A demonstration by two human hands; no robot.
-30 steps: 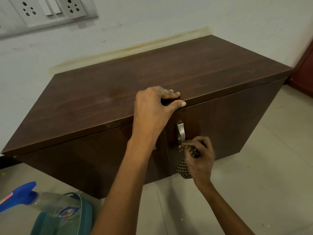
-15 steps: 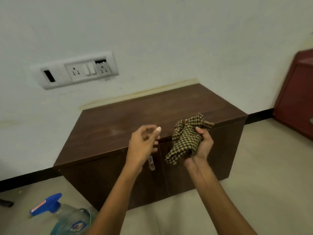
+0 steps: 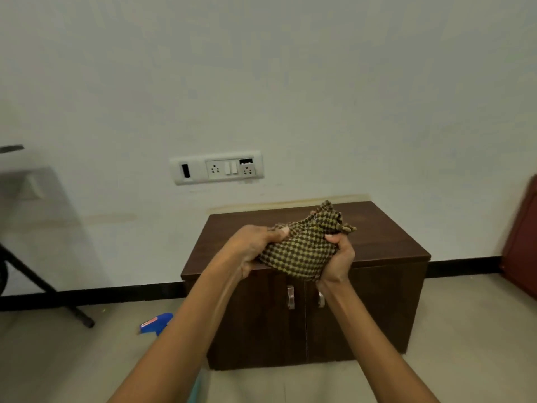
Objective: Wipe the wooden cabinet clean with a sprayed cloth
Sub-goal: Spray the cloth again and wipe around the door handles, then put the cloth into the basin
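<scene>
Before cabinet (image 3: 386, 242), left hand (image 3: 247, 245) and right hand (image 3: 338, 260) tight around cloth (image 3: 302, 248) (spray bottle (image 3: 155, 323) half-hidden)

Holds both bare forearms stretched forward and close together, grips the bunched cloth (image 3: 302, 248) from the left with the left hand (image 3: 250, 248), thumb on top, and cups it from below with the right hand (image 3: 338, 261), fingers curled.

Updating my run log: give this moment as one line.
left hand: grips cloth | right hand: grips cloth | cabinet: doors closed | spray bottle: on floor
</scene>
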